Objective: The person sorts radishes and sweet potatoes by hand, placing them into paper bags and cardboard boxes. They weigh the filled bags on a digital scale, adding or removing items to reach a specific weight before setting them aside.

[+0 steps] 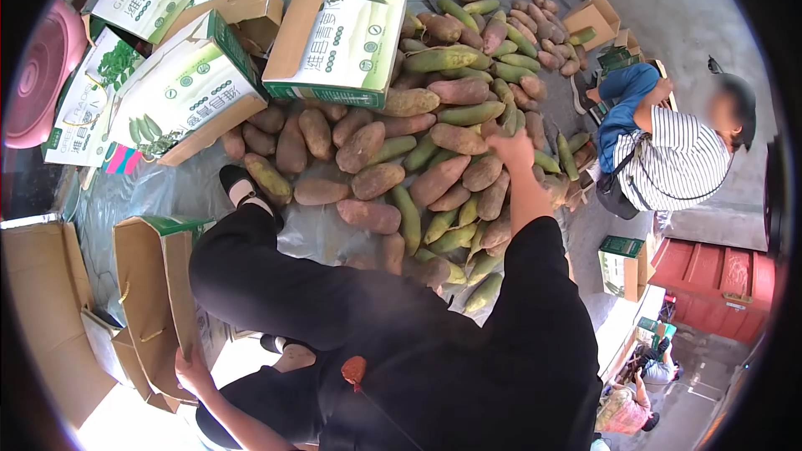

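Observation:
At the lower left, my left hand [194,374] grips the edge of an open cardboard box [150,309], which has a green printed side and a string handle. My right hand [511,149] reaches out over the pile of green and reddish-brown radishes [439,154]. Its fingers are closed round a green radish [508,119] at the right part of the pile. The fingertips are partly hidden.
Printed cartons [334,42] lie at the upper left beside a pink basin [42,75]. A person in a striped shirt [677,159] sits at the right near small boxes [622,267]. Further people are at the lower right, by a red metal door [710,284].

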A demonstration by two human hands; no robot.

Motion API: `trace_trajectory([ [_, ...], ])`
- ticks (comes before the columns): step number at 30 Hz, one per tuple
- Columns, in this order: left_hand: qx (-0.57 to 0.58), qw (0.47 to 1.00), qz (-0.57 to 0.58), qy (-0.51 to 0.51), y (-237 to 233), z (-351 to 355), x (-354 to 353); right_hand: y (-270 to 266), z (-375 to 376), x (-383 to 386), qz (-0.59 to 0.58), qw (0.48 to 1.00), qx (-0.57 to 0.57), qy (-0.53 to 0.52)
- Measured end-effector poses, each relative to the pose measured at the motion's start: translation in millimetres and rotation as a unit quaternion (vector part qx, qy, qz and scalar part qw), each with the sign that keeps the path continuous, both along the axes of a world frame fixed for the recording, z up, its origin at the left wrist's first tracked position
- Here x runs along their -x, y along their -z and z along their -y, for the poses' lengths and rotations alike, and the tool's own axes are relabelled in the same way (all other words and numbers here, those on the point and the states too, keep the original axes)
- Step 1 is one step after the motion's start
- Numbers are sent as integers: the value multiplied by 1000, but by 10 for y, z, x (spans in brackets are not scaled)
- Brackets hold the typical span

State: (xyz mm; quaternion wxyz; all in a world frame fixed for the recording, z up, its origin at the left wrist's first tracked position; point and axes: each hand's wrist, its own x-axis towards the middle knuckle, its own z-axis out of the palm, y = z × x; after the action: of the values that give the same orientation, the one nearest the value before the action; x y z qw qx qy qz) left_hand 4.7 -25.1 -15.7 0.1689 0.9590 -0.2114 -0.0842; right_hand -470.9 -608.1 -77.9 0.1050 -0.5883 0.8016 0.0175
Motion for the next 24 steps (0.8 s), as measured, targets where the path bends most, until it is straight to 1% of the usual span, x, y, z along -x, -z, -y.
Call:
trace_trajectory([
  [1, -10, 1000, 0, -12, -24, 22, 9, -100, -91, -46, 27, 998, -52, -13],
  [2, -22, 999, -1, -25, -41, 19, 17, -120, -105, -61, 28, 998, -49, -15],
  [3, 4, 999, -39, -25, -10, -43, -26, -124, -122, -83, 36, 998, -56, -3],
  [4, 6, 999, -35, -25, -4, -90, -52, -124, -142, -104, 46, 997, -63, 9],
  [6, -24, 1000, -8, 0, 50, -119, -73, -144, -151, -61, 41, 997, -69, 1],
  [9, -7, 1000, 6, -5, 41, -91, -76, -74, -286, -15, 101, 991, -38, -80],
  [11, 6, 1000, -9, -5, 52, -105, -80, -149, -405, -161, 125, 978, -114, -123],
  [12, 16, 1000, -24, -6, 49, -111, -86, -154, -514, -270, 127, 978, -112, -122],
  [14, 15, 999, -26, -13, -8, -49, -46, -146, -737, -458, 88, 960, -146, -221],
  [15, 12, 999, -30, -22, -41, -14, -18, -68, -772, -464, 90, 960, -144, -221],
  [17, 3, 1000, -22, -21, -74, 11, 15, 166, -817, -478, 173, 950, -210, -154],
  [18, -6, 1000, -17, -20, -80, 15, 26, 217, -802, -447, 175, 949, -211, -154],
  [20, -8, 1000, -17, -15, -77, -5, 15, 145, -743, -348, 217, 962, -41, -162],
  [21, 0, 1000, -23, -8, -58, -16, -3, 24, -653, -275, 201, 971, -49, -120],
  [23, 6, 999, -31, -2, -21, -61, -32, 14, -416, -59, 189, 981, 36, -35],
  [24, -1, 1000, -12, -2, 8, -75, -43, -90, -305, 5, 177, 983, 38, 23],
])
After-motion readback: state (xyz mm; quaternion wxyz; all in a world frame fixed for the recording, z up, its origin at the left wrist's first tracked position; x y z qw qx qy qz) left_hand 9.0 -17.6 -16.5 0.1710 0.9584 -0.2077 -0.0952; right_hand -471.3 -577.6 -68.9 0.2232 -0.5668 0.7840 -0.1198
